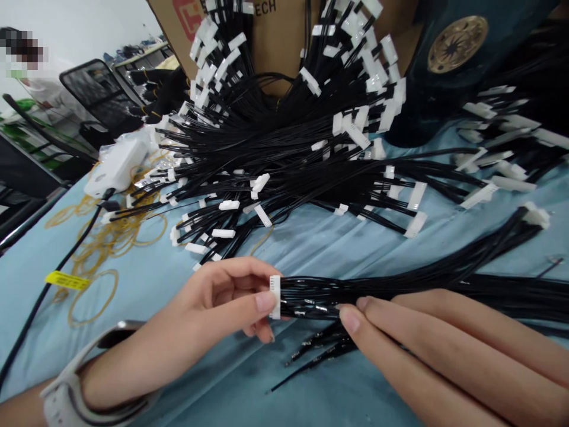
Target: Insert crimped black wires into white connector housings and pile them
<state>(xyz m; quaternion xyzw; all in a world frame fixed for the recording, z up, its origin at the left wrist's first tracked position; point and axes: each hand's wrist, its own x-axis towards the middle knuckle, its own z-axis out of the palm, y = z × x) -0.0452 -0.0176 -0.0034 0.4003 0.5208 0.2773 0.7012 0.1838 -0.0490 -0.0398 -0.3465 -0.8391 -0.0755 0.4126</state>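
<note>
Between the thumb and fingers of my left hand (pixel 231 302) is a white connector housing (pixel 275 287), standing edge-on with a row of slots. A row of black wires (pixel 311 283) runs from it to the right. My right hand (pixel 413 332) pinches at a black wire with a shiny metal end (pixel 322 307), a short way right of the housing; whether its tip touches the housing I cannot make out. Below, several loose wires with bare metal terminals (pixel 306 344) lie on the blue cloth (pixel 213 379). More black wires stretch right behind my right hand.
A large heap of black cables (pixel 284 136) with white connectors lies behind my hands, before a cardboard box (pixel 284 35). Yellow rubber bands (pixel 93 299), a white device (pixel 116 169) and a black cord (pixel 31 320) are at left. A dark container (pixel 413 112) stands right. Another person (pixel 48 89) is far left.
</note>
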